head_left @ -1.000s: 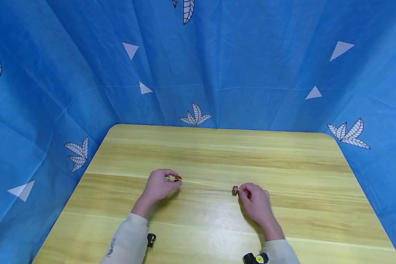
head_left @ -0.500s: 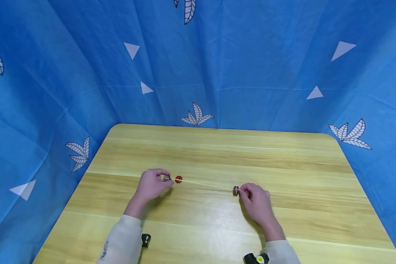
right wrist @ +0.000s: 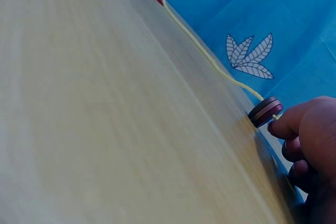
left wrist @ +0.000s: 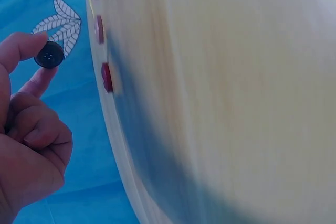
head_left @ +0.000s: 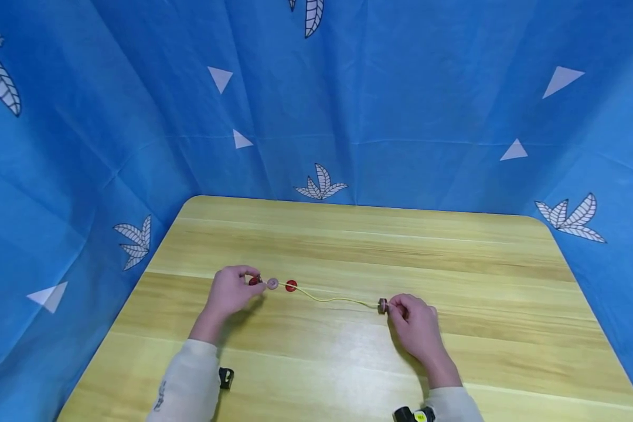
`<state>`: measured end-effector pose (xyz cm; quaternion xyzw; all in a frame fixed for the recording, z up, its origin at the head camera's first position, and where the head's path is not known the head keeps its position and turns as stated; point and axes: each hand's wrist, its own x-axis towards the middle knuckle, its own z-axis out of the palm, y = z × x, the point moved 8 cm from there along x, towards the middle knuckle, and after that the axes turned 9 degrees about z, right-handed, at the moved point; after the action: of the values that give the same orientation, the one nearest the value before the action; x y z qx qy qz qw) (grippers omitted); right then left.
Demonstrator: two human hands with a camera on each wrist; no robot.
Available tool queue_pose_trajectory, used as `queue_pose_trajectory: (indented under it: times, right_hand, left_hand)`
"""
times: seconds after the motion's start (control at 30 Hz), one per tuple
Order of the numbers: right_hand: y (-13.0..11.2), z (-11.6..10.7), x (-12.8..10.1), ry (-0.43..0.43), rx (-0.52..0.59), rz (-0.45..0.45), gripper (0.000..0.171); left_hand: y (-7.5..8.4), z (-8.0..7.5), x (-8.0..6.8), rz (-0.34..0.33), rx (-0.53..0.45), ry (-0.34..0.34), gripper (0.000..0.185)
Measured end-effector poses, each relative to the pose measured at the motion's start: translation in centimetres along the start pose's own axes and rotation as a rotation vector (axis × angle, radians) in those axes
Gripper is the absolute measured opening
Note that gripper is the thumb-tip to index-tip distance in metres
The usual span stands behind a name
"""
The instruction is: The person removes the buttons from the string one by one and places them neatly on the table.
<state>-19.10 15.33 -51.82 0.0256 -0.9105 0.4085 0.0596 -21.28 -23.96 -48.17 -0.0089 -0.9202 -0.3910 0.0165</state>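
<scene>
My left hand [head_left: 232, 288] pinches a dark button [left wrist: 49, 54] with several holes between thumb and finger. Close by on the table lie a red button [head_left: 291, 285], a pinkish button [head_left: 272, 283] and a dark red button [left wrist: 107, 77], set in a row. A slack yellow cord [head_left: 327, 300] runs from the row to my right hand [head_left: 414, 322]. Thumb and fingertips there pinch the cord's end, right beside a stack of buttons [right wrist: 265, 111] threaded on it. In the stack, dark, brownish and maroon layers sit face to face.
A light wood-grain table [head_left: 348, 240] spreads under both hands. Blue cloth [head_left: 401, 99] with leaf and triangle prints hangs behind it and at its sides. Each wrist wears a black camera, the right one [head_left: 412, 414] bearing a yellow label.
My left hand has moved left, uncovering the red button, then the pinkish one. The cord, taut before, has gone slack and curved. My right hand has stayed nearly still with the stack.
</scene>
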Motion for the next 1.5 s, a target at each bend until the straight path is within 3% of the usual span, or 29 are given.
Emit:
queue_pose_trajectory:
  times: [0.33, 0.7, 1.0, 1.5]
  right_hand:
    - [-0.2, -0.1, 0.0, 0.005, -0.003, -0.012, 0.017]
    - [-0.4, -0.1, -0.1, 0.015, -0.002, -0.029, 0.017]
    - [-0.3, 0.0, -0.1, 0.01, 0.006, -0.029, 0.019]
    - [-0.1, 0.1, -0.1, 0.004, 0.01, -0.027, 0.019]
  left_hand:
    - [-3.4, -1.7, 0.1, -0.058, 0.085, 0.008, 0.029]
    - [-4.5, -2.7, 0.7, -0.059, 0.218, -0.044, 0.029]
    - [-5.8, -2.4, 1.1, -0.089, 0.172, -0.078, 0.027]
    - [-6.1, -2.1, 1.3, -0.097, 0.12, -0.092, 0.031]
